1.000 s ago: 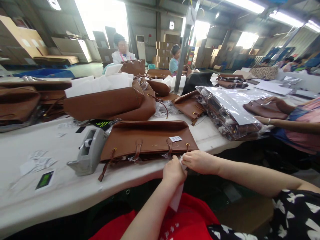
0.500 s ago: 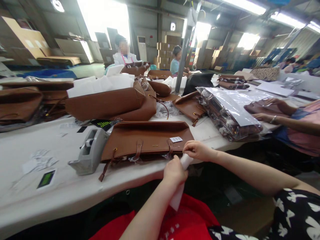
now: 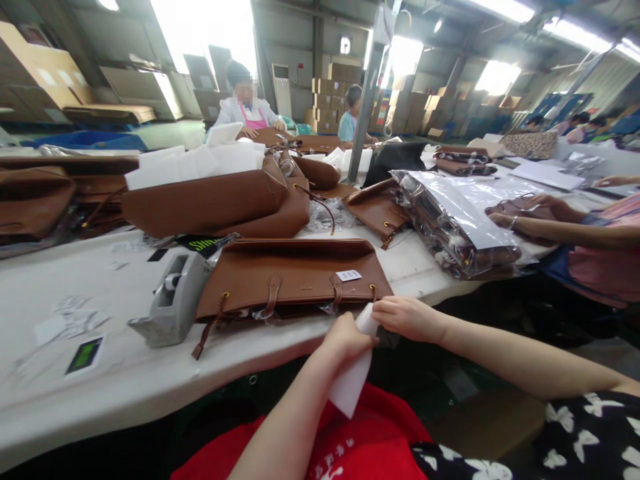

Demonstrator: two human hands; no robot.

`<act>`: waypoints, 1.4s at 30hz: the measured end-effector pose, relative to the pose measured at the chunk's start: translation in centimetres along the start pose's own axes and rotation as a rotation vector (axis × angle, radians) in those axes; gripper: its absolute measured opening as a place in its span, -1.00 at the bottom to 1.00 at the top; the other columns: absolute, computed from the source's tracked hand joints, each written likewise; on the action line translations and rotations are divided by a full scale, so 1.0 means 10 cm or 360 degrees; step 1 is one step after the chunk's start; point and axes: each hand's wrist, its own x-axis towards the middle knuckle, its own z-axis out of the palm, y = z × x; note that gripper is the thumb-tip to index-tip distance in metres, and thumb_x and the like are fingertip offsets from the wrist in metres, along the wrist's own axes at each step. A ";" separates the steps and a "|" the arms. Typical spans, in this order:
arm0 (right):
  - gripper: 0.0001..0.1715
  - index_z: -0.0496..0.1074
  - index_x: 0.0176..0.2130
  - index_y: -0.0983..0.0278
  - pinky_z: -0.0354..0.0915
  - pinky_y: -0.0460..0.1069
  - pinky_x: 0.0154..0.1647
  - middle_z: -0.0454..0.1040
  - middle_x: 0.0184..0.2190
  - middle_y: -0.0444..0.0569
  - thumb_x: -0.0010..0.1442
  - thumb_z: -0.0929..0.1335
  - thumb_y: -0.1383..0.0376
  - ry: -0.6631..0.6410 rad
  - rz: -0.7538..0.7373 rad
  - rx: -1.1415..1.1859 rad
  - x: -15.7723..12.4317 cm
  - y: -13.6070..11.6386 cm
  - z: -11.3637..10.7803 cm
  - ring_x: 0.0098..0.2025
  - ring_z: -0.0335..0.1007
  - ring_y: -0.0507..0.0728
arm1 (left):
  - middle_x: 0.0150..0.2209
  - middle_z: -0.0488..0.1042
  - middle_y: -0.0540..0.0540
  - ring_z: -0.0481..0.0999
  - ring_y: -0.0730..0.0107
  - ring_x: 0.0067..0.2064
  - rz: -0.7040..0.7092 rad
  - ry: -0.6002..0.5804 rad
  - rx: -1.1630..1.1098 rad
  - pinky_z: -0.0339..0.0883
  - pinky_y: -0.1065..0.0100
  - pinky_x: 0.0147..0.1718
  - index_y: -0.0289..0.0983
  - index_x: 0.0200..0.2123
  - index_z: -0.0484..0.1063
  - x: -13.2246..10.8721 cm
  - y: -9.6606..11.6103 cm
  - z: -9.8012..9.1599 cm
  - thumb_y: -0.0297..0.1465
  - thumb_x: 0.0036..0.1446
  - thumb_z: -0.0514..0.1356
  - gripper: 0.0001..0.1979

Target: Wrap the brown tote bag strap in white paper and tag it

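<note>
My left hand [image 3: 350, 337] and right hand [image 3: 407, 318], close together.
I have the left curled, its far side hidden, so probably gripping; the right pinches beside it.

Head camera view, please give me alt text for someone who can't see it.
A person's left hand and right hand grip a white sheet at the near edge of a white table, beside a brown handbag bearing a white label. A grey tape dispenser stands left of the bag, and more brown bags lie behind.
</note>
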 end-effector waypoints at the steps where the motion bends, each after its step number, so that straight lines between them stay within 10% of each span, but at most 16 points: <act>1: -0.70 0.45 -0.07 0.37 0.38 0.03 -0.12 0.47 -0.13 0.11 0.29 0.21 0.40 0.0038 -0.0027 -0.0051 -0.05 -0.02 0.03 -0.14 0.40 0.15 | -0.23 0.55 -0.30 0.53 0.04 -0.27 -0.0019 -0.0038 -0.0114 0.25 0.35 -0.46 -0.35 -0.22 0.45 0.01 -0.01 -0.01 -0.07 -0.34 0.39 -0.38; 8: -0.71 0.49 -0.10 0.31 0.36 0.06 -0.09 0.52 -0.17 0.09 0.31 0.23 0.33 0.0340 0.0364 0.0360 -0.36 -0.21 0.25 -0.13 0.42 0.16 | -0.43 0.53 -0.15 0.50 0.27 -0.46 -0.0263 -0.0563 -0.1085 0.32 0.36 -0.50 -0.35 -0.32 0.47 -0.02 -0.05 -0.18 -0.17 -0.20 0.38 -0.57; 15: -0.45 0.43 -0.19 0.38 0.19 -0.12 -0.62 0.43 -0.54 -0.09 0.19 0.30 -0.07 0.0213 0.1370 0.2436 -0.09 -0.75 0.65 -0.62 0.25 -0.02 | -0.49 0.52 -0.15 0.47 0.38 -0.54 -0.0515 -0.1049 -0.1854 0.33 0.42 -0.51 -0.41 -0.23 0.47 -0.20 -0.21 -0.19 -0.03 0.12 0.14 -0.49; 24: -0.46 0.34 -0.42 0.34 0.02 -0.15 -0.68 0.31 -0.68 -0.21 0.02 0.43 -0.09 0.0584 0.1460 0.3002 0.44 -1.03 0.85 -0.69 0.13 -0.07 | 0.20 0.29 -0.20 0.30 0.07 0.18 0.0323 -0.0761 -0.2161 0.16 0.26 0.14 -0.19 0.22 0.21 -0.91 -0.90 -0.53 -0.15 -0.25 0.46 -0.06; 30: -0.40 0.37 -0.47 0.36 0.04 -0.16 -0.74 0.36 -0.70 -0.13 0.05 0.36 -0.16 0.0558 0.1423 0.3363 0.71 -1.19 0.91 -0.74 0.16 -0.06 | 0.26 0.20 -0.26 0.14 -0.07 0.28 0.0478 -0.0599 -0.1801 -0.02 0.07 0.25 -0.20 0.23 0.21 -1.10 -0.85 -0.68 -0.33 -0.33 0.52 -0.01; 37: -0.21 0.36 -0.56 0.33 0.03 -0.13 -0.77 0.35 -0.75 -0.06 0.12 0.14 -0.29 0.0228 0.1608 0.2968 0.74 -1.15 0.80 -0.78 0.15 -0.02 | -0.18 0.57 -0.19 0.49 0.13 -0.10 -0.0210 0.0216 -0.1830 0.33 0.20 -0.02 -0.36 -0.21 0.55 -0.84 -0.82 -0.46 -0.09 -0.25 0.44 -0.43; 42: -0.38 0.35 -0.60 0.29 0.18 -0.07 -0.53 0.35 -0.68 -0.05 0.26 0.19 -0.06 0.0568 0.1344 0.1376 0.47 -1.21 0.25 -0.61 0.27 0.03 | -0.17 0.57 -0.16 0.49 0.17 -0.10 -0.0119 0.0077 -0.1743 0.33 0.27 -0.06 -0.34 -0.17 0.55 -0.84 -0.79 -0.40 -0.11 -0.16 0.40 -0.47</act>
